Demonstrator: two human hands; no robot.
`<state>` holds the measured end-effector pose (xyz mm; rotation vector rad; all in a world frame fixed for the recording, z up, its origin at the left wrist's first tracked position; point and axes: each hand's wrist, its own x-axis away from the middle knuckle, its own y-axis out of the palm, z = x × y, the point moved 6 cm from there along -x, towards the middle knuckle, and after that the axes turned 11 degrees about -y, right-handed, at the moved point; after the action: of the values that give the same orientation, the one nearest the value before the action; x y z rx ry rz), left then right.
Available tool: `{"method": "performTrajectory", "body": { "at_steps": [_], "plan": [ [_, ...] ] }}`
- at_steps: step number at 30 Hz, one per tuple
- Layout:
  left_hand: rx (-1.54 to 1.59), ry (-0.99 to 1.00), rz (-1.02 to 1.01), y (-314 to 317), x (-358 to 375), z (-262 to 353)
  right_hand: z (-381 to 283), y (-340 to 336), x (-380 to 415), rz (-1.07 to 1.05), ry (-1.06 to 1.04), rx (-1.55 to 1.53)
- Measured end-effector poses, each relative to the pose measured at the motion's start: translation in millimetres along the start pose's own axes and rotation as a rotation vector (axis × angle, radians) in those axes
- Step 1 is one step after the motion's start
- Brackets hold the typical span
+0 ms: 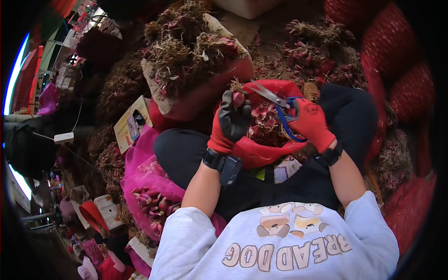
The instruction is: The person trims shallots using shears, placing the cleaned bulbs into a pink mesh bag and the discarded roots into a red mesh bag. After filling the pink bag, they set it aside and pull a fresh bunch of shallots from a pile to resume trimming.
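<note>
My left hand [232, 116], in a red glove with a dark palm, holds a purple-red shallot [238, 99] with dry roots sticking up from its top. My right hand [311, 122], in a red glove, grips the blue handles of a pair of scissors [275, 99]. Their metal blades are parted and point left toward the shallot, apart from it. Below both hands, a red sack [254, 155] stands open between my legs, with trimmings and papery skins [263, 122] inside.
A pink mesh bag [135, 170] holding several shallots [154, 207] lies by my left leg. Beyond it sits a foam box [219, 79] heaped with bunched shallots [186, 51]. More bunches [322, 51] cover the ground ahead. Full red mesh sacks [392, 46] stand on the right.
</note>
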<state>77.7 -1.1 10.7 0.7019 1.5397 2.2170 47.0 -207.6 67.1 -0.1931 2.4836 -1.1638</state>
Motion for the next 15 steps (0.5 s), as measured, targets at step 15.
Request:
{"method": "performTrajectory", "body": {
  "at_steps": [15],
  "plan": [
    [-0.119, -0.023, 0.036, 8.6, -7.6, -16.5, -37.3, -0.5, 11.2, -0.068, 0.032, -0.423]
  ]
}}
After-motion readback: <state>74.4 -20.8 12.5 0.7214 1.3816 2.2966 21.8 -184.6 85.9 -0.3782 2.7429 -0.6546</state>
